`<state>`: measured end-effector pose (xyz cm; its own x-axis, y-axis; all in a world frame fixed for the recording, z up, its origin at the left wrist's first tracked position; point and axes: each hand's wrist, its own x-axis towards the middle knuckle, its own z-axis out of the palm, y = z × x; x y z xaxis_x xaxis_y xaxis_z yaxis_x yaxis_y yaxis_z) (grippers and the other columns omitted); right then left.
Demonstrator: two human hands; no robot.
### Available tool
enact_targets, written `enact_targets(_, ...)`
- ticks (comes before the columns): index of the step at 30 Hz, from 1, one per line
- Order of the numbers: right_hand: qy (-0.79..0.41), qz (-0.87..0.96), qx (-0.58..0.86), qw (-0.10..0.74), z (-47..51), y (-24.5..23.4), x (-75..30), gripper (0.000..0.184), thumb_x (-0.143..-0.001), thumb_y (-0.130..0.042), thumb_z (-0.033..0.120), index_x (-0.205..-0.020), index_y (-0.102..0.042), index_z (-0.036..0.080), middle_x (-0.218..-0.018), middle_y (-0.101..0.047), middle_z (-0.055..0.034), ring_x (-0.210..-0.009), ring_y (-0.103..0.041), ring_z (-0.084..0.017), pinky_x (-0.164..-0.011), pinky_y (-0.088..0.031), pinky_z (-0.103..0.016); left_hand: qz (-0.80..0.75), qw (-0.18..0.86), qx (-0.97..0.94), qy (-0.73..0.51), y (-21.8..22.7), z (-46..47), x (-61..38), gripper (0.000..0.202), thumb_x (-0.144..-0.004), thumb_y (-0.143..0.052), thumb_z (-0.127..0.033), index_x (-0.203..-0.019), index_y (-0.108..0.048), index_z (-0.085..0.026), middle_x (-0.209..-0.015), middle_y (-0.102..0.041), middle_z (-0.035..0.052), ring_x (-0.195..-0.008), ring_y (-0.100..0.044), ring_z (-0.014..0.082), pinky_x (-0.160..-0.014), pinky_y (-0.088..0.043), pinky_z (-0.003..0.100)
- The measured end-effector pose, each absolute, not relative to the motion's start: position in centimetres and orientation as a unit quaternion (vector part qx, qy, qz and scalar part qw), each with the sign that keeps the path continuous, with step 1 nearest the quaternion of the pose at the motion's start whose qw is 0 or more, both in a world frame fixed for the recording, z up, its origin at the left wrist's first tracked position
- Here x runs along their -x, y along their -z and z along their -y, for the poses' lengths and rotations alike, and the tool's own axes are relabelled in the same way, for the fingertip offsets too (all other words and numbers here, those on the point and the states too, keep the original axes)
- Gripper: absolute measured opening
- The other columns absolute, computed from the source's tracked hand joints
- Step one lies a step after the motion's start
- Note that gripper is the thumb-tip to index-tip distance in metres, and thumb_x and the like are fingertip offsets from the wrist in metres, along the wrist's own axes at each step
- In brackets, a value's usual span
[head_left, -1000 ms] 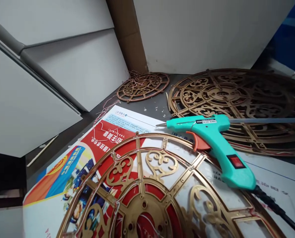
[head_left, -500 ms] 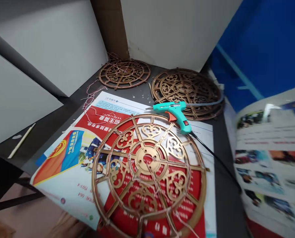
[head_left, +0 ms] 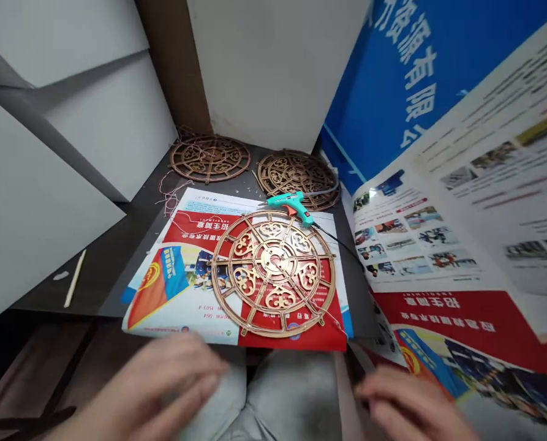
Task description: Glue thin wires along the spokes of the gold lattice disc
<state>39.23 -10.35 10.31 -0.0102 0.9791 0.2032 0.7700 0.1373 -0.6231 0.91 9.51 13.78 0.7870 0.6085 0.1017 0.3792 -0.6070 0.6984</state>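
Presently nothing is grasped: left hand (head_left: 163, 386) and right hand (head_left: 408, 404) are held open short of the disc (head_left: 273, 272); a forward reach is needed.

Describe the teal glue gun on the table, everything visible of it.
The glue gun looks like teal plastic, with an orange trigger, a red switch on the handle and a metal nozzle pointing left. It lies on its side. A pale glue stick juts from its back, over the stacked gold discs. Its handle end reaches the far rim of the large gold openwork disc, and a black cord runs from it to the right. Nobody holds it.
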Motion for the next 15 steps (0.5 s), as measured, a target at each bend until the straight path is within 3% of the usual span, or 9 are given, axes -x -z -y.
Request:
enact_targets(1, -0.106, 0.68, 0.642, 0.339, 7.8, -12.2, -39.2, 0.015, -0.104, -0.07, 0.042, -0.111, -0.08, 0.034, -0.099, -0.085, 0.0021, -0.084, -0.082, -0.014, -0.073, -0.065, -0.017, -0.313, 0.319, -0.876, -0.179, -14.4, -11.0, -1.5, 0.024, -0.109, -0.054, -0.045, -0.106, -0.078, -0.039, -0.099, -0.081, -0.0057, -0.087, -0.076, 0.0146, -0.075, -0.064, 0.024)
enact_targets(2, -0.088, 0.663, 0.657, 0.348, 4.9, -13.8, -39.2, 0.02, -0.106, -0.066, 0.045, -0.109, -0.08, 0.031, -0.098, -0.084, -0.0004, -0.085, -0.081, -0.015, -0.073, -0.065, -0.019, -0.378, 0.28, -0.868, -0.163, -14.7, -12.5, -2.2, 0.036, -0.109, -0.048, -0.054, -0.098, -0.076, -0.034, -0.1, -0.08, -0.0039, -0.089, -0.075, 0.0162, -0.076, -0.063, 0.028)
enact_targets(4, -0.073, 0.606, 0.717, 0.337, -1.7, -15.9, -39.2, 0.041, -0.109, -0.054, 0.057, -0.103, -0.078, 0.025, -0.102, -0.083, -0.0064, -0.09, -0.079, -0.018, -0.073, -0.063, -0.026, -0.439, 0.227, -0.855, -0.155, -15.1, -15.7, -3.9, 0.043, -0.107, -0.046, -0.06, -0.107, -0.075, -0.028, -0.107, -0.079, 0.0022, -0.098, -0.074, 0.0221, -0.084, -0.06, 0.037)
enact_targets(5, -0.073, 0.593, 0.735, 0.321, -5.1, -16.6, -39.3, 0.041, -0.109, -0.054, 0.057, -0.107, -0.078, 0.023, -0.108, -0.082, -0.0081, -0.094, -0.078, -0.019, -0.076, -0.062, -0.029, -0.464, 0.205, -0.85, -0.144, -15.2, -17.2, -4.8, 0.041, -0.108, -0.046, -0.057, -0.111, -0.074, -0.027, -0.111, -0.078, 0.0035, -0.1, -0.073, 0.024, -0.083, -0.058, 0.039)
enact_targets(7, -0.086, 0.569, 0.772, 0.27, -11.5, -17.1, -39.7, 0.038, -0.108, -0.06, 0.054, -0.117, -0.076, 0.021, -0.112, -0.08, -0.0097, -0.095, -0.075, -0.02, -0.078, -0.059, -0.032, -0.498, 0.178, -0.843, -0.103, -15.5, -20.1, -6.5, 0.037, -0.108, -0.05, -0.053, -0.111, -0.073, -0.024, -0.11, -0.077, 0.0043, -0.089, -0.07, 0.023, -0.078, -0.055, 0.039)
enact_targets(12, -0.178, 0.555, 0.808, 0.086, -20.4, -17.4, -40.7, 0.045, -0.104, -0.067, 0.062, -0.103, -0.072, 0.017, -0.096, -0.073, -0.0047, -0.082, -0.066, -0.014, -0.081, -0.06, -0.033, -0.517, 0.17, -0.839, -0.013, -16.5, -25.8, -8.9, 0.041, -0.107, -0.061, -0.058, -0.1, -0.071, -0.018, -0.092, -0.071, 0.0025, -0.082, -0.065, 0.0173, -0.084, -0.057, 0.038)
enact_targets(15, -0.208, 0.56, 0.802, 0.021, -21.6, -17.5, -41.0, 0.042, -0.105, -0.067, 0.058, -0.1, -0.071, 0.017, -0.095, -0.072, -0.0035, -0.082, -0.066, -0.013, -0.081, -0.06, -0.032, -0.516, 0.174, -0.839, -0.009, -17.0, -27.6, -9.7, 0.044, -0.107, -0.061, -0.06, -0.095, -0.07, -0.019, -0.087, -0.068, 0.0014, -0.079, -0.063, 0.0164, -0.082, -0.057, 0.036)
